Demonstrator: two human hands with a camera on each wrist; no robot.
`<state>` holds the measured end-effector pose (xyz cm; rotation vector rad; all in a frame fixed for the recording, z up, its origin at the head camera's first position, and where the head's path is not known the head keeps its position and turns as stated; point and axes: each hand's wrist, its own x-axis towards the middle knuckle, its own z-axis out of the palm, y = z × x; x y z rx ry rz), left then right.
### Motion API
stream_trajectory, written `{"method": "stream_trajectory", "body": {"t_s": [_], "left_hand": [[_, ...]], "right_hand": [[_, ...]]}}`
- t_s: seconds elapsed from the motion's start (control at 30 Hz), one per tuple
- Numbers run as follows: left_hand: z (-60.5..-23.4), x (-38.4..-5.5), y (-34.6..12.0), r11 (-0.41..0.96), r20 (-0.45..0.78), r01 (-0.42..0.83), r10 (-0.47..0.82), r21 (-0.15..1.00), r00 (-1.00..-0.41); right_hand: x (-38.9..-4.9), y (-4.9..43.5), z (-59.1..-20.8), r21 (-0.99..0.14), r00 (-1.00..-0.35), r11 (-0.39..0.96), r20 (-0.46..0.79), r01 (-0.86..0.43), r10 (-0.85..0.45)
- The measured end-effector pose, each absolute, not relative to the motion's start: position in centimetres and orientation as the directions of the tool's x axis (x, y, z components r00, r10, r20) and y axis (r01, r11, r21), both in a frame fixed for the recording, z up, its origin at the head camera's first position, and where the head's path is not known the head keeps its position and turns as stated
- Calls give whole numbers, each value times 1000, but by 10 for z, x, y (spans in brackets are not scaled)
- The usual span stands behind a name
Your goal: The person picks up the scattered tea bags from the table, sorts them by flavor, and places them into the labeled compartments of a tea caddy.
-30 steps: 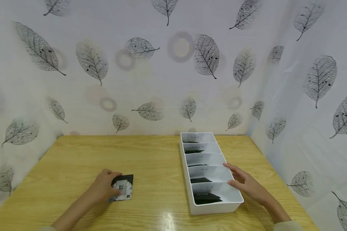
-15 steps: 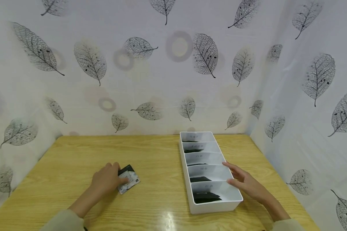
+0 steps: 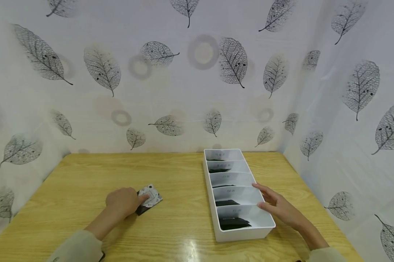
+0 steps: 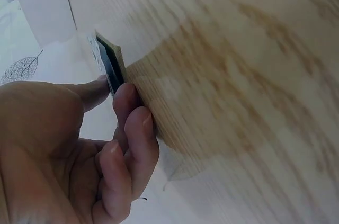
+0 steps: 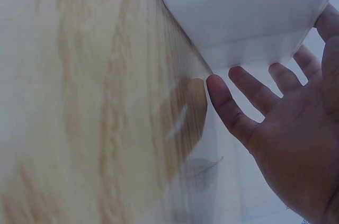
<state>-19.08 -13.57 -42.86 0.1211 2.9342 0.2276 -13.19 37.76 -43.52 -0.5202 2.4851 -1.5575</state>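
A small flat sachet (image 3: 154, 197), grey-white with a dark end, is pinched by my left hand (image 3: 123, 201), thumb on its upper face. In the left wrist view the sachet (image 4: 108, 61) shows nearly edge-on between thumb and fingers. A long white divided box (image 3: 244, 234) stands to the right on the table. Dark flat packets (image 3: 234, 223) lie in its compartments; their printing cannot be read. My right hand (image 3: 280, 208) is at the box's right side, fingers extended. In the right wrist view its fingertips meet the box's wall (image 5: 243, 17).
Both hands work over a wood-grain table (image 3: 177, 182). Behind it and at both sides hangs a pale cloth (image 3: 184, 91) printed with leaves. Faint labels mark the compartment walls of the box.
The left hand has shifted rightward with the sachet and turned it, so its dark end now faces toward me. The right hand and the box have stayed in place.
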Motion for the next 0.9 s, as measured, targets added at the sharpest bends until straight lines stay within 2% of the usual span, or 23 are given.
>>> {"method": "stream_trajectory", "body": {"t_s": [0.23,0.37,0.47,0.57,0.67,0.8,0.9], "left_hand": [[-423,-190,-135,986,-196,58,89,159,-977],[-419,-196,-137,984,-90,82,97,156,-991],[-415,-205,-137,964,-5,166,171,209,-985],[-413,-215,-137,914,10,299,308,276,-951],[-414,-223,-137,844,-17,420,451,334,-892],[-417,-229,-138,758,-56,517,583,397,-811],[-418,-233,-139,725,-80,543,627,423,-775]], "right_hand": [[-131,379,-437,-891,-933,413,30,-187,-358],[-131,380,-436,-881,-931,425,46,-209,-362],[-132,380,-437,-875,-924,421,74,-241,-375],[-132,381,-437,-876,-919,411,82,-250,-385],[-132,382,-438,-882,-924,411,64,-229,-377],[-132,382,-439,-879,-931,427,51,-213,-361],[-132,383,-439,-875,-931,433,52,-217,-362]]}}
